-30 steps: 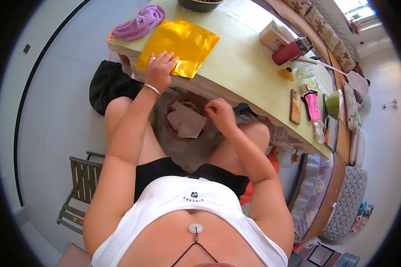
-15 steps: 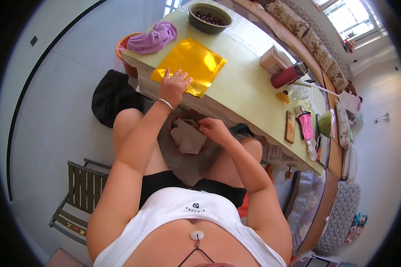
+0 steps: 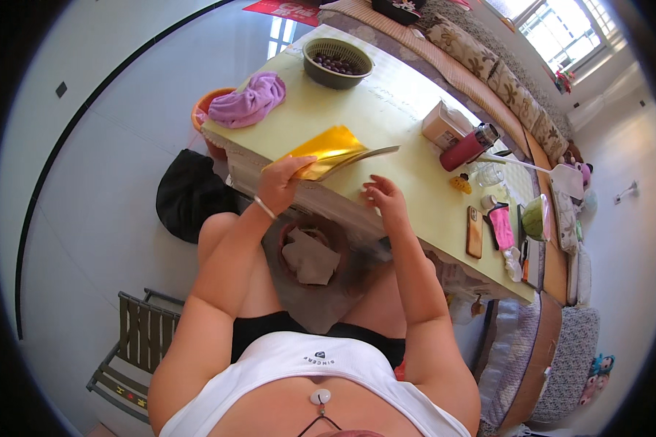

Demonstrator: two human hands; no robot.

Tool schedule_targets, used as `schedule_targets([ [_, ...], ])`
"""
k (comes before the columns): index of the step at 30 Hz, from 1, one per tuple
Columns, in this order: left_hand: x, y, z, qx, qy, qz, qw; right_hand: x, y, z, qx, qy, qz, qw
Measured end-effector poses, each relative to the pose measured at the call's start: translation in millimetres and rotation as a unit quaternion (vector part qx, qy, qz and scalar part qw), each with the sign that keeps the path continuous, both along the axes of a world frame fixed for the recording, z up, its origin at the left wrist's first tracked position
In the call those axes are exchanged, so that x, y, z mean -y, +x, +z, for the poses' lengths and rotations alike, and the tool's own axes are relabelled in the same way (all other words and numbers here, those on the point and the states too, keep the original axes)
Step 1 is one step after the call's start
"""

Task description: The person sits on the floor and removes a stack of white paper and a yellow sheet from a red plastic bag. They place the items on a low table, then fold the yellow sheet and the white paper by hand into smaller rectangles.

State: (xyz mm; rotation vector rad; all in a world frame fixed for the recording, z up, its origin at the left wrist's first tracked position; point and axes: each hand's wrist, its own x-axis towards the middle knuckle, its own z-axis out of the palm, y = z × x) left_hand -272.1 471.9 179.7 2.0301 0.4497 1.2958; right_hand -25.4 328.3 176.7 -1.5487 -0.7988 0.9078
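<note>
My left hand [image 3: 283,182] is closed on the near edge of some shiny gold sheets [image 3: 326,148], thumb on top. They are lifted at a tilt over the table's near edge, their right side showing a thin, darker edge; whether they are separate or joined I cannot tell. My right hand [image 3: 386,199] hovers at the table edge just right of them, fingers apart and loosely bent, holding nothing. Below, between my knees, a round bin [image 3: 345,255] has a greyish sheet of paper or cloth [image 3: 310,256] lying in it.
On the pale yellow table [image 3: 393,109] stand a basket of dark round fruit [image 3: 337,64], a purple towel [image 3: 248,102], a beige box [image 3: 444,125], a dark red flask [image 3: 465,148] and a phone [image 3: 474,231]. An orange bucket [image 3: 202,109] is at its left end; a folding chair [image 3: 144,331] stands lower left.
The gold sheets, flat on the table under my left hand before, are now gripped and raised at a tilt. My right hand has risen from over the bin to the table edge.
</note>
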Motion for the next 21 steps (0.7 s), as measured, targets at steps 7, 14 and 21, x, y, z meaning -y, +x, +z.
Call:
schedule_targets([
  [7, 8, 2, 6, 0.06, -0.192, -0.071, 0.977, -16, 36, 18, -0.076, 0.204, -0.005, 0.976],
  [14, 1, 48, 48, 0.027, -0.282, -0.154, 0.947, 28, 76, 30, -0.1, 0.298, -0.018, 0.949],
  [21, -29, 98, 36, 0.042, -0.337, -0.195, 0.92, 23, 87, 22, -0.121, 0.296, -0.098, 0.942],
])
